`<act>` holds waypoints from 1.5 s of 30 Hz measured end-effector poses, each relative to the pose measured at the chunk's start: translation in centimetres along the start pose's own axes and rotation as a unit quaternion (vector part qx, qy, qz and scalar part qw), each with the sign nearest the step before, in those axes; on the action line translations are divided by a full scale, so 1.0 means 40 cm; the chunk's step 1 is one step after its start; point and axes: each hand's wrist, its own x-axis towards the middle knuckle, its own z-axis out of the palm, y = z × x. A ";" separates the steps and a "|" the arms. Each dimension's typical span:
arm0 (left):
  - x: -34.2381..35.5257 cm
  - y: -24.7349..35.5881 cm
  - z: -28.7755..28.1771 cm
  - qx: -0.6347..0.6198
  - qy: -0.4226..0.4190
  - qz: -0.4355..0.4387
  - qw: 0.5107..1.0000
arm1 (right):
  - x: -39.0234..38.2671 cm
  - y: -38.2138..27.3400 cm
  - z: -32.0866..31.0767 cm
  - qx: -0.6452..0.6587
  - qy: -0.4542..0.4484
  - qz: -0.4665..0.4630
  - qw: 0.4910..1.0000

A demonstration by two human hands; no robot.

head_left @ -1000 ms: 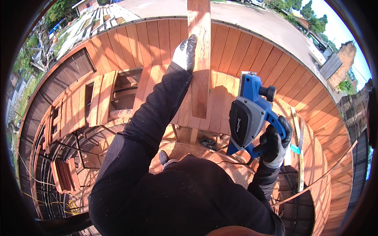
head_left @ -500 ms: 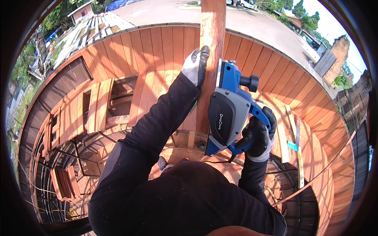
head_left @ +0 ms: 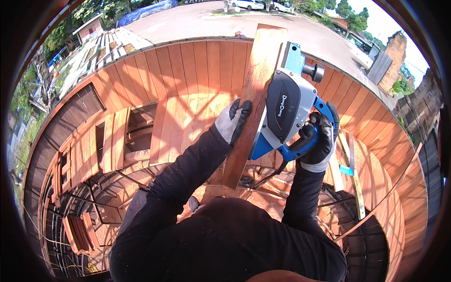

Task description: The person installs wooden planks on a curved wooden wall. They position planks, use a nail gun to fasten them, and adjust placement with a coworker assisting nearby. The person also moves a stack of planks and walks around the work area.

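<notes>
A reddish-brown wooden board (head_left: 263, 56) stands tilted in front of me, its top leaning to the right. My left hand (head_left: 233, 121), in a grey and black glove, grips the board by its left edge, thumb and fingers closed on it. In my gloved right hand (head_left: 322, 136) is the rear handle of a blue and grey electric hand planer (head_left: 287, 105). The planer lies along the board's right edge, its sole against or very near the wood; contact cannot be made out exactly. A black round knob (head_left: 314, 72) sticks out at its front.
A curved wall of vertical wooden planks (head_left: 197, 66) rings me. Seat slats with gaps (head_left: 115, 136) run along the left, over a dark metal frame. A stack of short boards (head_left: 81, 232) lies low left. On the right bench rests a long level-like bar (head_left: 358, 192); a thin strip (head_left: 390, 199) slants nearby.
The board has moved down and its top now leans right. The planer has shifted up and right with my right hand, and my left hand is lower in view.
</notes>
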 end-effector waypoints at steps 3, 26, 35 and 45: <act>-0.037 0.007 0.004 0.052 -0.022 -0.019 0.998 | 0.041 -0.009 -0.010 0.005 0.000 -0.032 0.999; 0.183 0.096 -0.024 0.132 0.132 0.145 0.972 | -0.160 0.008 -0.045 -0.034 -0.021 0.086 0.996; 0.033 0.046 0.019 -0.010 0.004 -0.004 1.000 | -0.035 0.001 -0.029 -0.006 -0.001 0.022 1.000; 0.090 0.007 -0.054 0.095 0.110 0.041 0.988 | 0.029 -0.007 -0.043 -0.025 -0.007 -0.014 1.000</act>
